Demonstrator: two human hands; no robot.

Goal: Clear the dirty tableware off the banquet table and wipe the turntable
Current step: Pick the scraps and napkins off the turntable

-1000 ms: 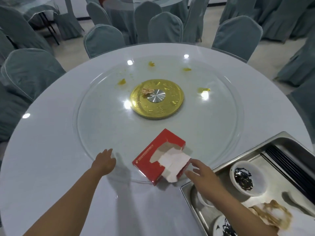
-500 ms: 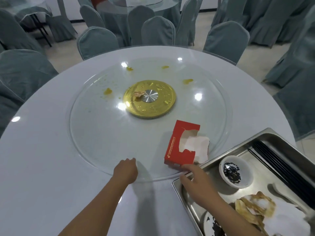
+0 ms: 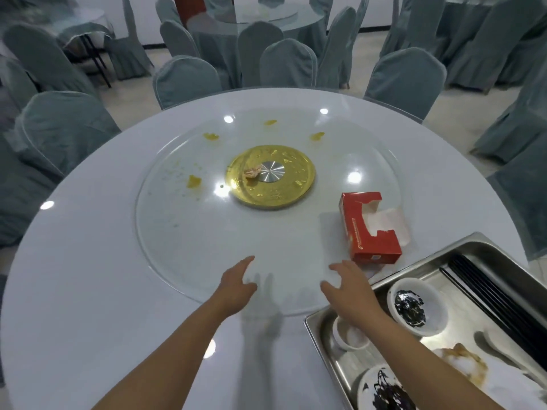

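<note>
The round glass turntable (image 3: 183,247) has swung round — the torn red cardboard tissue box (image 3: 370,229) now rides off to my right. My left hand (image 3: 236,287) and right hand (image 3: 349,291) spread open at the rim (holding nothing), yellow food smears (image 3: 194,181) not yet wiped.

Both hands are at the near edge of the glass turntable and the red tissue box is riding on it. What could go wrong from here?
1. The tissue box sits near the turntable rim beside the steel tray; further turning could knock it against the tray or off the glass.
2. Yellow food smears and the scrap on the gold hub remain; neither the left hand nor the right hand holds a tissue, so a bare hand may smear them.
</note>
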